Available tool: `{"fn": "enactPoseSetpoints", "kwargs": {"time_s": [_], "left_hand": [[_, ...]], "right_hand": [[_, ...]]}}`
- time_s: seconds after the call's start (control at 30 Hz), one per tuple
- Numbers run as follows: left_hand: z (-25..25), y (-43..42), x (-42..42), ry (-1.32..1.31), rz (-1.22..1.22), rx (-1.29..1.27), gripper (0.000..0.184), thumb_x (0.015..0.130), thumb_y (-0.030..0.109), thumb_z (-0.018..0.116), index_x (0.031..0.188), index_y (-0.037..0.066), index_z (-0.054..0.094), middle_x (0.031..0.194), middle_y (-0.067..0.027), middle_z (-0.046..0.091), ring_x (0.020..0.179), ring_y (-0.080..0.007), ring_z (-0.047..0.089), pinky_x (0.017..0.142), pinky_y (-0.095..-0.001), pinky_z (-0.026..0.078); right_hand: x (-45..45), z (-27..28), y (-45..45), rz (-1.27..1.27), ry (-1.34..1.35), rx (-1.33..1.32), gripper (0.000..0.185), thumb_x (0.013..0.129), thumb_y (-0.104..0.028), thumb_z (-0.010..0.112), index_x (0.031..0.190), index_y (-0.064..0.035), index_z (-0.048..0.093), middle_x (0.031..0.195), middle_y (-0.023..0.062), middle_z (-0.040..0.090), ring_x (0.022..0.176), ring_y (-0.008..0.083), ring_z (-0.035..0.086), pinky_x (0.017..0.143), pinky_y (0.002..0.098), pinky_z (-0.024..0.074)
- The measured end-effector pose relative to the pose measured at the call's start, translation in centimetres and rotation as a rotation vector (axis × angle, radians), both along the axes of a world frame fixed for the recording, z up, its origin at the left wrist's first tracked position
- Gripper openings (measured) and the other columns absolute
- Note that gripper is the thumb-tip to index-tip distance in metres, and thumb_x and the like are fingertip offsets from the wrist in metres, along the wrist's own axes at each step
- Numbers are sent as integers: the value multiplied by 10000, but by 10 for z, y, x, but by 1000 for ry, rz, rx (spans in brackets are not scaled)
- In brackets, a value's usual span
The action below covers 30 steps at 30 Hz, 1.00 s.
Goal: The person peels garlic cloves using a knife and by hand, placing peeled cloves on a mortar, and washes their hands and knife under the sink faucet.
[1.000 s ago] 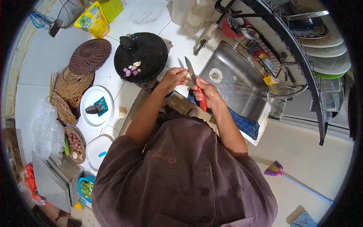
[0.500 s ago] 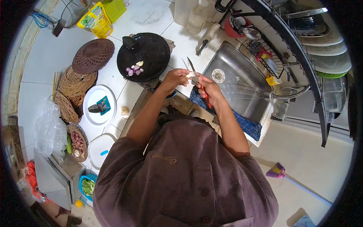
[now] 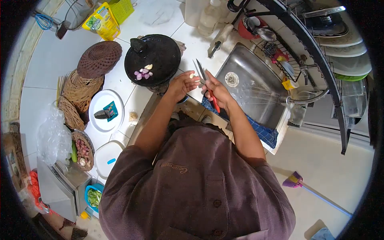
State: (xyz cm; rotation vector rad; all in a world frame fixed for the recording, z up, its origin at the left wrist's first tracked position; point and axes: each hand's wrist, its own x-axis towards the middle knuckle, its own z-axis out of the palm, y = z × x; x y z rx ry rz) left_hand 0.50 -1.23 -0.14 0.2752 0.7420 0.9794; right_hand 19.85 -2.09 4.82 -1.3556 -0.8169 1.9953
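Observation:
Between the black stone mortar and the sink, my left hand [image 3: 182, 85] holds a small pale garlic clove [image 3: 192, 75] at its fingertips. Close beside it, my right hand [image 3: 217, 92] is closed on a knife [image 3: 213, 100] with a red handle, its blade pointing up and left. On the round black mortar [image 3: 160, 52] lie several peeled purple shallots [image 3: 141, 75] and a pale clove [image 3: 149, 67]. A dark stone pestle [image 3: 138, 45] rests at the mortar's upper left.
Water sprays from a faucet [image 3: 296, 101] into the steel sink [image 3: 262, 72]. A dish rack [image 3: 320, 64] curves above it. Left of the mortar are woven baskets [image 3: 82, 90], a white plate [image 3: 95, 122] and a basket of shallots [image 3: 83, 149]. A blue cloth [image 3: 260, 133] hangs at the sink's front.
My hands have moved slightly apart. The fingers of my left hand have opened somewhat around the clove, and the knife has tilted a little. The whole view has shifted slightly.

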Motion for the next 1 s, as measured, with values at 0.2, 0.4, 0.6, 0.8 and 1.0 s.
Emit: {"fn": "enactPoseSetpoints", "kwargs": {"time_s": [0.2, 0.4, 0.6, 0.8, 1.0], "left_hand": [[-5, 1, -11, 51, 120, 54, 293, 941, 166, 416, 1183, 16, 486, 1016, -202, 639, 843, -250, 658, 739, -323, 544], [-5, -15, -17, 160, 138, 60, 324, 946, 195, 424, 1217, 18, 449, 1033, -184, 625, 834, -243, 645, 737, -327, 527], [-5, -31, -16, 185, 141, 21, 323, 934, 192, 439, 1207, 22, 460, 1039, -179, 621, 852, -246, 636, 742, -323, 518], [-11, -35, -15, 107, 130, 8, 302, 932, 180, 427, 1193, 36, 478, 1017, -169, 631, 839, -240, 639, 727, -321, 520], [-6, -33, -8, 125, 104, -14, 325, 937, 210, 463, 1210, 35, 467, 1037, -160, 622, 850, -229, 633, 724, -308, 518]], "right_hand": [[2, 10, 19, 49, -142, 39, 265, 928, -242, 530, 1101, -45, 569, 638, -16, 476, 416, 65, 373, 355, 211, 281], [0, 10, 42, 83, -416, 288, 187, 865, -183, 544, 895, -37, 656, 536, 9, 509, 439, 114, 454, 412, 275, 351], [0, -37, 55, 187, -911, 472, 274, 808, -318, 556, 894, -92, 686, 878, 191, 648, 812, 347, 626, 755, 393, 489], [6, -36, 66, 343, -967, 501, 288, 782, -322, 621, 895, -67, 689, 854, 173, 660, 748, 312, 626, 692, 384, 489], [19, -18, 57, 71, -249, 137, 171, 840, -80, 578, 985, -2, 620, 712, 90, 618, 414, 82, 434, 367, 243, 343]]}}
